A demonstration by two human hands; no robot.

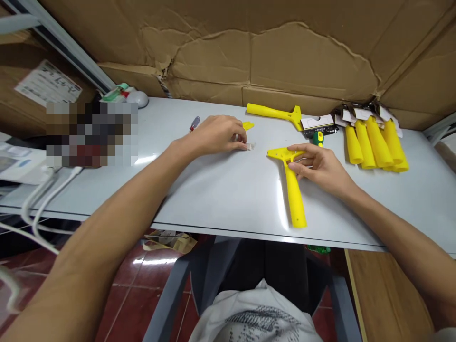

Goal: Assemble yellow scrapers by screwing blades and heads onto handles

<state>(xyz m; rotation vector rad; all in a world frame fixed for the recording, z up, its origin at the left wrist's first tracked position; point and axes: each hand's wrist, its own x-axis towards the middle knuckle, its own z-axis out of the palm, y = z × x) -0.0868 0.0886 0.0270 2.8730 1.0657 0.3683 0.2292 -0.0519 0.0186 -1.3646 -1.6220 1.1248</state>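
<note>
My right hand (318,166) grips a yellow plastic T-shaped scraper handle (295,194) near its head, with the thumb on the near side. The handle's round end points toward the table's front edge. My left hand (226,135) is closed, its fingertips pinched at the edge of a small clear plastic-looking piece (251,147) low over the table. Just behind those fingers lie small yellow plastic parts (248,125). A screwdriver (194,123) is partly hidden behind the left wrist. Beyond the right hand, a green and yellow tool handle (318,138) is partly covered.
Another yellow scraper handle (272,112) lies at the back beside a black and white packet (318,126). Several yellow handles (377,142) with dark heads are grouped on the right. White cables (46,194) hang at the left edge. Cardboard (302,57) walls the back of the table (221,199).
</note>
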